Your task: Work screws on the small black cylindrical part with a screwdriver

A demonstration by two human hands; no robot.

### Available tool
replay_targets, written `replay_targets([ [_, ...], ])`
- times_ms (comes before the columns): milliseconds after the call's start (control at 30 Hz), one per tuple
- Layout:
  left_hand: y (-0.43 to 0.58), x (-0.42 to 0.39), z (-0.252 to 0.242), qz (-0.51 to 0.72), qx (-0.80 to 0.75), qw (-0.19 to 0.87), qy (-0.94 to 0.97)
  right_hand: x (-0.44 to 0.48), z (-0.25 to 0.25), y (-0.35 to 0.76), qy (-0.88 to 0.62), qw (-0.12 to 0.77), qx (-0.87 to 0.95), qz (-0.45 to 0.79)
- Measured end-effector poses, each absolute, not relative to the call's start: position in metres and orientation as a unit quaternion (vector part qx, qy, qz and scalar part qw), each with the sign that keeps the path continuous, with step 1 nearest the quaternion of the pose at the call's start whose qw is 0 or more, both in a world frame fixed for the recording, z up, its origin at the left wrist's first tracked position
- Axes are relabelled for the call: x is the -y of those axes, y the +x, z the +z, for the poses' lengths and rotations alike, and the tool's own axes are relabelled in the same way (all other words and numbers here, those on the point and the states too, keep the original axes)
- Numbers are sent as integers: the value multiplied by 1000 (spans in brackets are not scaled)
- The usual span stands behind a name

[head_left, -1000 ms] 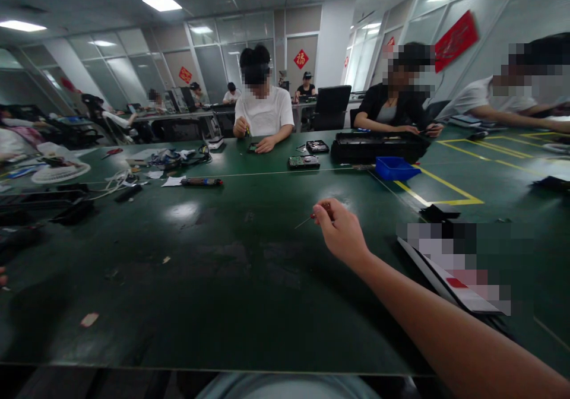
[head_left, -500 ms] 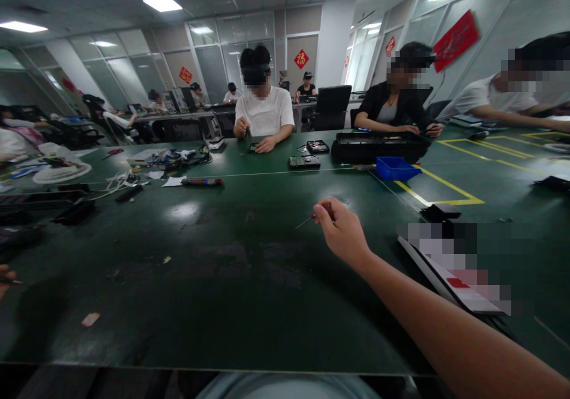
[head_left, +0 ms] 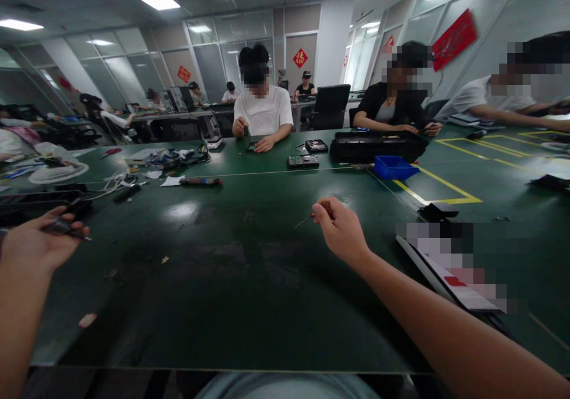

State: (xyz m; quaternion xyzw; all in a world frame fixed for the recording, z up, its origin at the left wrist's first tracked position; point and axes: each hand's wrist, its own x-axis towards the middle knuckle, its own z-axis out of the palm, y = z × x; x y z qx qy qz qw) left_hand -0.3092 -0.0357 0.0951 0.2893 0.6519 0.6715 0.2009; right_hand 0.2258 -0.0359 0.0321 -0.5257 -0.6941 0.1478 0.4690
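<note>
My right hand [head_left: 342, 231] is stretched out over the middle of the dark green table [head_left: 231, 280] and grips a small screwdriver [head_left: 306, 219] whose thin metal tip points left. My left hand [head_left: 38, 244] is raised at the left edge of the view and pinches a small dark part [head_left: 62, 228] between thumb and fingers. The two hands are far apart, with bare table between them.
A white card-like object [head_left: 445, 280] lies right of my right arm, and a small black box [head_left: 439, 211] beyond it. Farther off are a blue bin [head_left: 394, 167], a black tray [head_left: 378, 145], a circuit board [head_left: 303, 161] and cables [head_left: 169, 158]. Several people sit at the far side.
My left hand has come up into view from the left edge, holding the small dark part. My right hand with the screwdriver has stayed in place.
</note>
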Motion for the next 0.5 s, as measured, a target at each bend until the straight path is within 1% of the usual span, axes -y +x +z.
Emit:
replay_targets([
  [100,-279,26,98,688,-610,285,271,37,33,226,-522,472,694,152],
  [200,-234,20,98,674,-562,357,319,37,33,226,-519,473,696,150],
  [333,-174,9,82,615,-521,464,366,37,32,226,-514,474,698,153],
  [500,-105,2,57,527,-475,551,440,37,32,226,-518,470,698,151],
])
